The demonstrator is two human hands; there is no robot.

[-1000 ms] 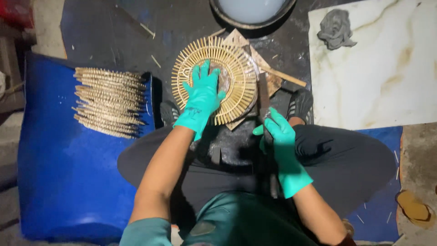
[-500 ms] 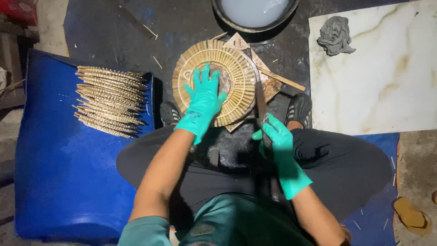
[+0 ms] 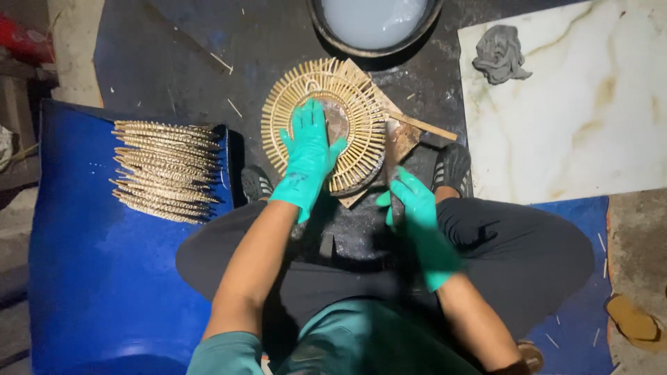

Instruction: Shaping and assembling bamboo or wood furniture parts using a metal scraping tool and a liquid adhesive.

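I sit cross-legged on the floor and wear teal rubber gloves. My left hand (image 3: 308, 154) presses flat, fingers spread, on a round woven bamboo disc (image 3: 361, 114) that lies on a wooden board (image 3: 406, 139) between my feet. My right hand (image 3: 411, 201) is closed round the handle of a long dark blade (image 3: 391, 156) whose tip rests at the disc's right edge. A thin wooden stick (image 3: 427, 127) lies across the board to the right of the disc.
A stack of several finished woven discs (image 3: 167, 170) rests on a blue sheet (image 3: 90, 278) at my left. A dark basin of pale liquid (image 3: 375, 24) stands beyond the disc. At the right lies a marble-patterned tile (image 3: 577, 118) with a grey crumpled rag (image 3: 499, 54).
The view has shifted slightly. My left hand stays pressed on the disc, and my right hand with the blade has barely moved beside its right edge.
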